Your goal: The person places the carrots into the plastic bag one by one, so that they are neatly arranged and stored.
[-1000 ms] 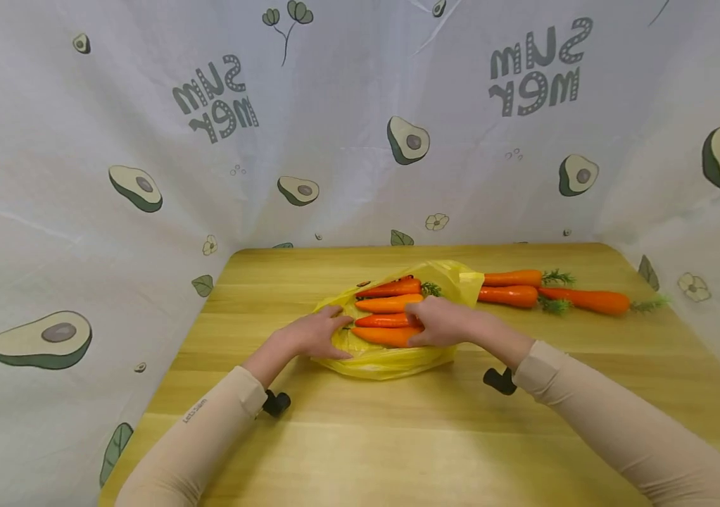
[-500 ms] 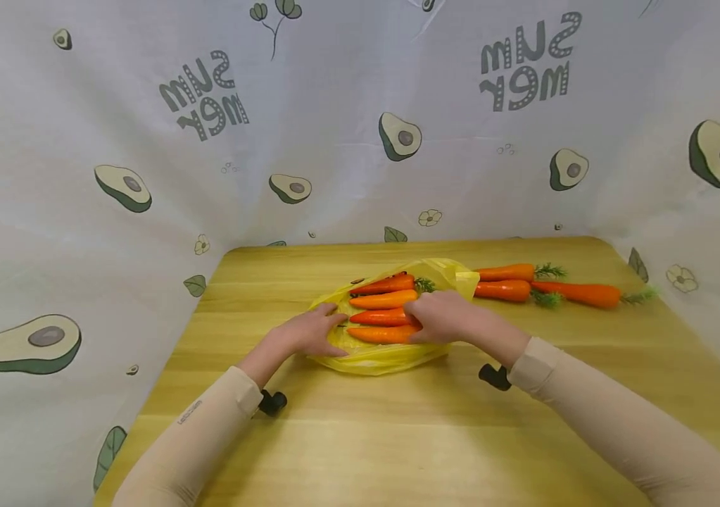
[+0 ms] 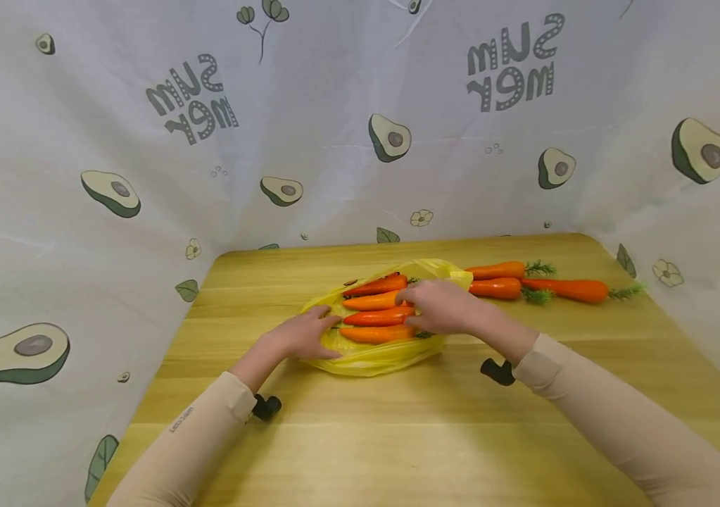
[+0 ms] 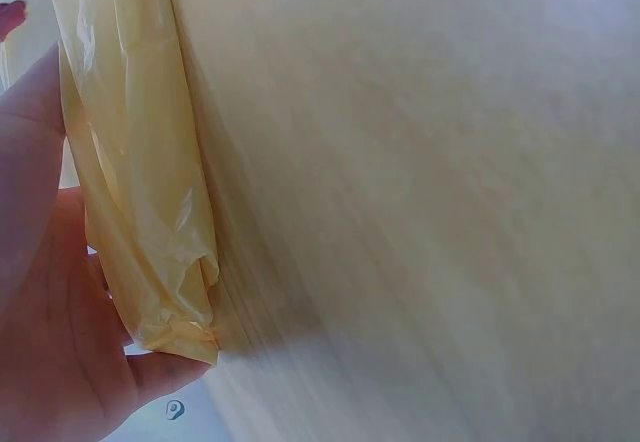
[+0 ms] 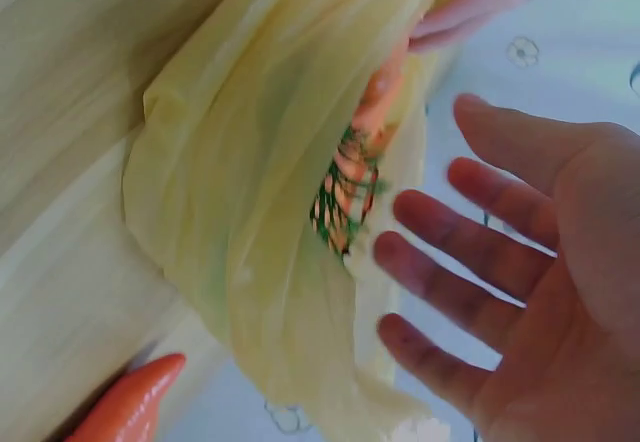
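Observation:
A yellow plastic bag (image 3: 391, 359) lies on its side, its mouth facing up and showing several carrots (image 3: 375, 334) side by side, tips leftward. My left hand (image 3: 302, 334) cups the bag's left end, thumb and fingers spread over its rim; in the left wrist view the bag's film (image 4: 140, 162) runs across the palm. Above the carrots' leafy ends hovers my right hand (image 3: 438, 306). The right wrist view shows this hand (image 5: 520, 262) with fingers apart and nothing held, beside the bag's opening and the green tops (image 5: 345, 202) inside.
Right of the bag, three more carrots (image 3: 565, 289) with green tops lie on the wooden table (image 3: 385, 436). Two of them reach up to the bag's right edge. A white curtain (image 3: 328, 84) printed with avocados hangs behind the table.
My right hand has drawn up off the carrots, uncovering more of their thick ends and a bit of green. The left hand stays at the bag. The head view has shifted slightly.

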`<state>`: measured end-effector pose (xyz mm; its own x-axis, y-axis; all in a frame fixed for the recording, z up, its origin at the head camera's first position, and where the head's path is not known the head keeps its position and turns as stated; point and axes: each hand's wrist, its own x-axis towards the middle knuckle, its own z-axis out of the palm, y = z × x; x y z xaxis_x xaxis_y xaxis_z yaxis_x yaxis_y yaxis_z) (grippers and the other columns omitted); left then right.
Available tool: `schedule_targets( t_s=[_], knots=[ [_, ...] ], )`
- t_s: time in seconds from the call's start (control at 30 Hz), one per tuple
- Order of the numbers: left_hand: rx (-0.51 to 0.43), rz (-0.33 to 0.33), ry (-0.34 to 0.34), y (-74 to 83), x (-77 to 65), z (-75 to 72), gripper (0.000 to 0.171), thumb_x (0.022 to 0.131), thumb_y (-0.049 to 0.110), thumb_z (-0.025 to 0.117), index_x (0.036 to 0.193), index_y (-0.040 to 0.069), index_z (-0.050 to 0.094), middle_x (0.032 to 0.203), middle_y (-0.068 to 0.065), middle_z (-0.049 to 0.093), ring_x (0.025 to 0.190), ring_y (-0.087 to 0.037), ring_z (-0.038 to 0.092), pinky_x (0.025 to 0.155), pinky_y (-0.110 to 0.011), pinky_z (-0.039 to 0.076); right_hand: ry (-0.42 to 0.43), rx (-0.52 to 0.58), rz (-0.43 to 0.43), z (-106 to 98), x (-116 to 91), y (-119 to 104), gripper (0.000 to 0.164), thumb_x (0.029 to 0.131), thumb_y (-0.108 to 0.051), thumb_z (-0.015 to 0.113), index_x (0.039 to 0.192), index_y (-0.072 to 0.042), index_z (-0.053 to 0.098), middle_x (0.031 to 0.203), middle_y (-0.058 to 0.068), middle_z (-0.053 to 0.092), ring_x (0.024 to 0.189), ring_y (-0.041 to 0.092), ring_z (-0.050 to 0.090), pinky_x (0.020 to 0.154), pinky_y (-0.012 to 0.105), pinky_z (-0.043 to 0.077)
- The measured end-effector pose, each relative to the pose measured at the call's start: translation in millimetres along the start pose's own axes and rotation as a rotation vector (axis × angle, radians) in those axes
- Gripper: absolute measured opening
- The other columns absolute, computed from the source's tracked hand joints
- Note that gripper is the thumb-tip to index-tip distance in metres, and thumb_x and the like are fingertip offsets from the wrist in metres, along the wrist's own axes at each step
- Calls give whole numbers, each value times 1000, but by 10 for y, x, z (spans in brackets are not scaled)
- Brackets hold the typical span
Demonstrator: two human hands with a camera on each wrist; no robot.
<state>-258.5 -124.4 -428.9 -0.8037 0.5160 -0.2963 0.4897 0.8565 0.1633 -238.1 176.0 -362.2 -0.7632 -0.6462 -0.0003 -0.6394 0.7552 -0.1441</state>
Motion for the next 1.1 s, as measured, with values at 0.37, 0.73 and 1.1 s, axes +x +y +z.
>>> schedule_targets(
  t_s=[0.37, 0.73, 1.1],
  knots=[
    [5, 1, 4, 21, -14, -26, 84, 90, 62, 65, 157, 21, 37, 166, -15, 23, 148, -37, 34, 117, -52, 35, 214, 23, 46, -238, -195, 253, 33, 92, -27, 75, 122, -14, 70, 127, 11, 68, 115, 33, 64, 93, 50, 55],
    [1, 4, -2, 24, -17, -34, 83, 90, 62, 65, 157, 20, 37, 166, -15, 23, 148, -37, 34, 117, -52, 35, 254, 116, 148, -364, -417, 612, 38, 97, -24, 69, 131, -7, 64, 136, 19, 60, 129, 41, 51, 105, 61, 44],
    [11, 3, 1, -12, 13, 11, 85, 90, 64, 64, 158, 22, 36, 166, -15, 23, 148, -36, 35, 117, -51, 35, 283, 157, 237, -335, -589, 1016, 44, 97, -26, 69, 135, -5, 61, 136, 20, 61, 121, 41, 56, 100, 61, 46]
  ],
)
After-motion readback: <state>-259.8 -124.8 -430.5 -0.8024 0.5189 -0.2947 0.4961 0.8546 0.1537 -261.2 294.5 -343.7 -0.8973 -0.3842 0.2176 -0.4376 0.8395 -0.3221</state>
